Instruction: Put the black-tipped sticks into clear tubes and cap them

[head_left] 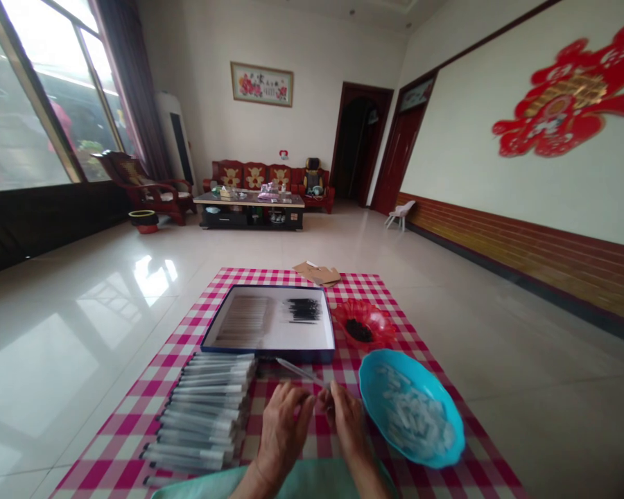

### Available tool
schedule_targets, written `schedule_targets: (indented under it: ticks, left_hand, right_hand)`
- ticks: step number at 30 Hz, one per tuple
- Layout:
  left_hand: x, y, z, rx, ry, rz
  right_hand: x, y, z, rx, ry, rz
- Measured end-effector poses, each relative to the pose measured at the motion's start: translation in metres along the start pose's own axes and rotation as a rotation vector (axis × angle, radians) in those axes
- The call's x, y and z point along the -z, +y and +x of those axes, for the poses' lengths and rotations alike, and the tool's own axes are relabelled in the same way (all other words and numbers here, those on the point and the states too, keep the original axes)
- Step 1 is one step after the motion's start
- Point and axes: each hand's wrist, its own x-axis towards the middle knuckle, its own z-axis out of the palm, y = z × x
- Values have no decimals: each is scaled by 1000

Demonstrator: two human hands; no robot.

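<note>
Clear pen in hand above a tabletop (161, 372) spread with a pink-and-white checked cloth. The pen (299, 370) lies obliquely: its long axis runs from the near right to the far left, the far end directed toward the near wall of a shallow tray (301, 341). Whether that end touches the tray cannot be told. The grip of the right hand (346, 414) is closed on the pen's near end. The left hand (285, 421) is just beside it, thumb and fingers drawn together; whether this grip holds anything cannot be told. Left of the hands, a row of pens (202, 402) lies crosswise, dark ends toward the left edge. To the right, a blue bowl (370, 388) of small translucent pieces stands near the right edge; beyond it sits a red bowl (383, 324). Brown cardboard (325, 276) lies at the far edge. Bands of cloth show between the pens and the left edge, and between the hands and the tray.
</note>
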Motion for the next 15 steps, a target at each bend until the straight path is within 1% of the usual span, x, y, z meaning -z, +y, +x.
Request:
schedule_targets:
  ticks: [2,4,6,8,12,14,15]
  left_hand:
    - [-5,-6,0,243,-11,-241]
    - [-7,-10,3,467,2,-516]
    - [-8,-12,7,600,42,-727]
    - [-9,-13,10,646,65,-867]
    - [-12,-13,13,680,38,-1098]
    - [-14,-13,12,705,47,-1158]
    - [-15,-13,12,715,55,-1152]
  right_hand:
    - [-2,1,-2,-79,-8,100]
    - [-7,3,-6,-170,-59,143]
    - [-11,6,-8,-239,-131,173]
    - [-14,10,-9,-274,-196,229]
    - [-15,10,-10,-353,-269,350]
    - [-15,6,-10,-365,-292,316]
    - [-15,3,-10,-359,-303,270]
